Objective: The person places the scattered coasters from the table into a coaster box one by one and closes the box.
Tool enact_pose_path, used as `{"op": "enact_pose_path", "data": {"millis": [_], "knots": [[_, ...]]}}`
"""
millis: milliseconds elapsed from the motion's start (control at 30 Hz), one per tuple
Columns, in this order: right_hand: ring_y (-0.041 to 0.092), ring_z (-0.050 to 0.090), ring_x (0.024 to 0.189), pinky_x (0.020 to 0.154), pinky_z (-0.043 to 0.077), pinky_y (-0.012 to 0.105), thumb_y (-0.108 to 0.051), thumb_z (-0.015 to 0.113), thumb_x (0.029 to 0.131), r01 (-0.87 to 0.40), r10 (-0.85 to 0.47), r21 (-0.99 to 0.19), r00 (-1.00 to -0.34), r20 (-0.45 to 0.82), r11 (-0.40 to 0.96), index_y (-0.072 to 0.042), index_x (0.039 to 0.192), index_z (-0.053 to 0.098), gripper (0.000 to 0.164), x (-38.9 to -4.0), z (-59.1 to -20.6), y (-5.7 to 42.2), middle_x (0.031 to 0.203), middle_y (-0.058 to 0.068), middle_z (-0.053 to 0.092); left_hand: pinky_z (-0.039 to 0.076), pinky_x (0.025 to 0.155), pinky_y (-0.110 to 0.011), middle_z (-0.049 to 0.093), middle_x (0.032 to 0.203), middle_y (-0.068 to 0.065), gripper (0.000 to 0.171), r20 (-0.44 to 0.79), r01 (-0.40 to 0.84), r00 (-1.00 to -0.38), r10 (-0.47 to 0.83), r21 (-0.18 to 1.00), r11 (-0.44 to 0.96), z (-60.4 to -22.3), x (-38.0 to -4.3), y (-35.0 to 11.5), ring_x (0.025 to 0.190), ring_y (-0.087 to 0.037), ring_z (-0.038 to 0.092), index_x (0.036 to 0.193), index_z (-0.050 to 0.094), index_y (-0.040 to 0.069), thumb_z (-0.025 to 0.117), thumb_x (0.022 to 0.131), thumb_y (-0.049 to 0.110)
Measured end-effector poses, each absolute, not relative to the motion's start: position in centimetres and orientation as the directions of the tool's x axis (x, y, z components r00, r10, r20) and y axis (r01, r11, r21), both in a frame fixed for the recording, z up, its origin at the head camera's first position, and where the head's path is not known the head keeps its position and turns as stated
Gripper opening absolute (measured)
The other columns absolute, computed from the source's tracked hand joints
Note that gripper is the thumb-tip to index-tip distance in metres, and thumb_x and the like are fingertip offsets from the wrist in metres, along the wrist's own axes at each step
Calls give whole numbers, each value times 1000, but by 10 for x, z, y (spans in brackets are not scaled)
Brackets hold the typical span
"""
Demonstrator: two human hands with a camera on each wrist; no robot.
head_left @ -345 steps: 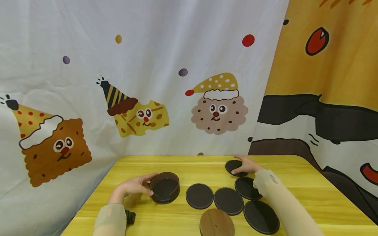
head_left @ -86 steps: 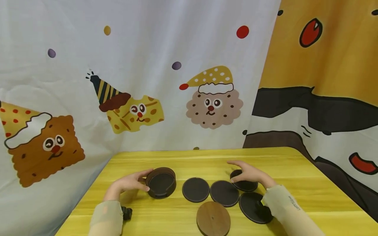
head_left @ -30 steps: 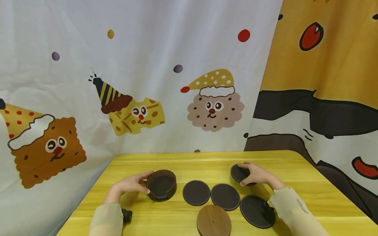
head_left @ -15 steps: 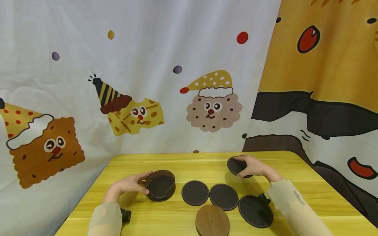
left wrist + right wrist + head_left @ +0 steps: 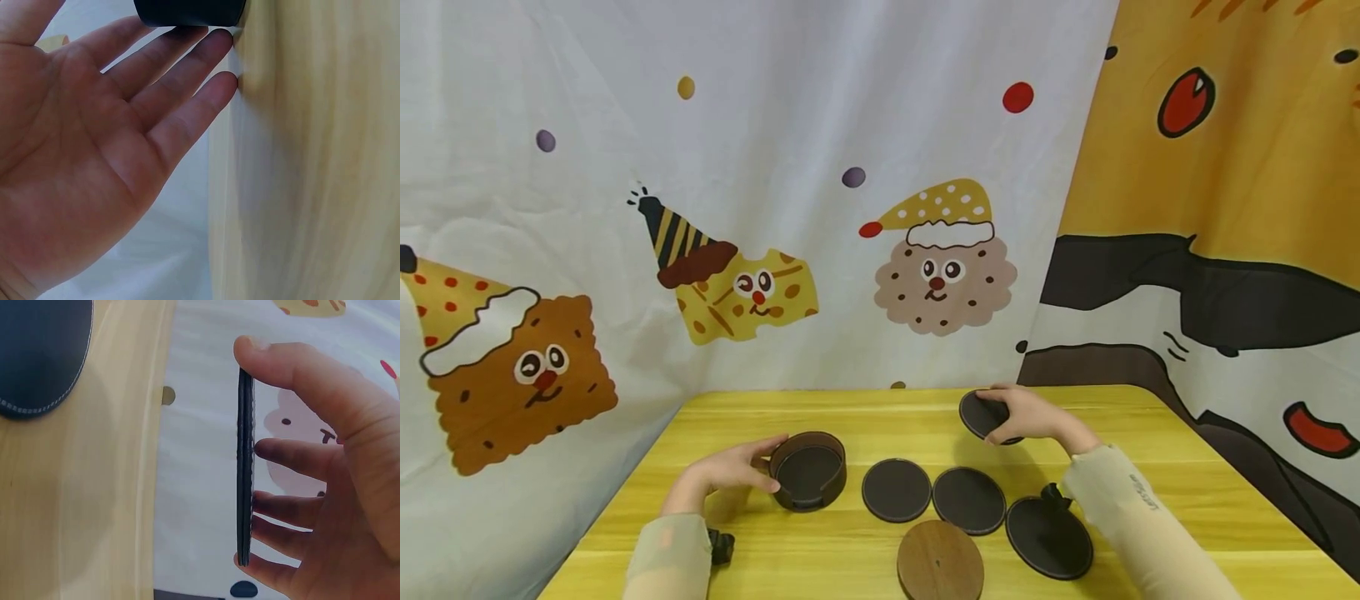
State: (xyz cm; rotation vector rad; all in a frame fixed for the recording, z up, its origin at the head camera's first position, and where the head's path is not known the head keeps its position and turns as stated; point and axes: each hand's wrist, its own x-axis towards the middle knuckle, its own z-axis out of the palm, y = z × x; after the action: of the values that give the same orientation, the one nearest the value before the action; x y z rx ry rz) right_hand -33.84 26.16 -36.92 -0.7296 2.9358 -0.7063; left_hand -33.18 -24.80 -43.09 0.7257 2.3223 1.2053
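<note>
My left hand [image 5: 733,469] grips the left side of a dark round coaster holder [image 5: 833,486], thumb at its front and fingers behind. In the left wrist view that holder's dark wall [image 5: 190,11] meets the fingertips. The holder's floor looks dark; whether a coaster lies in it I cannot tell. Above the far right of the table, my right hand [image 5: 1033,414] holds black round coasters [image 5: 976,415] by the rim. Seen edge-on in the right wrist view, the coasters [image 5: 244,469] show stacked layers between thumb and fingers.
Black coasters lie on the yellow wooden table [image 5: 760,558]: one left [image 5: 896,490], one middle [image 5: 968,500], one right [image 5: 1048,542] under the right wrist's camera. A brown wooden disc [image 5: 940,562] lies at the front. A printed curtain [image 5: 850,358] hangs behind the table.
The coaster first in my right hand went onto another coaster, and both have been lifted off the table. The right hand has since moved back and left. My left hand stays on the holder.
</note>
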Motion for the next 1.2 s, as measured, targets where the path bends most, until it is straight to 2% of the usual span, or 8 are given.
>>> {"op": "enact_pose_path", "data": {"millis": [467,1200], "knots": [[48,42,126,93,43,54,-29,83,70,-483,-522,-454,-852,46,749,-1,142,49,85,-346,-372,223,146,32,33,36,100,-58,23,152,-31,92,-128,231,-776,617,854,466,-432,-333,-249,126,-43,46,154,18,-1,76,85,17],[40,43,128,93,44,49,-32,84,71,-578,-628,-388,-778,-4,718,-11,144,49,84,-356,-371,141,151,23,31,35,101,-58,25,152,-29,91,-132,227,-781,610,850,475,-431,-333,-248,127,-42,45,154,19,1,76,85,18]]}}
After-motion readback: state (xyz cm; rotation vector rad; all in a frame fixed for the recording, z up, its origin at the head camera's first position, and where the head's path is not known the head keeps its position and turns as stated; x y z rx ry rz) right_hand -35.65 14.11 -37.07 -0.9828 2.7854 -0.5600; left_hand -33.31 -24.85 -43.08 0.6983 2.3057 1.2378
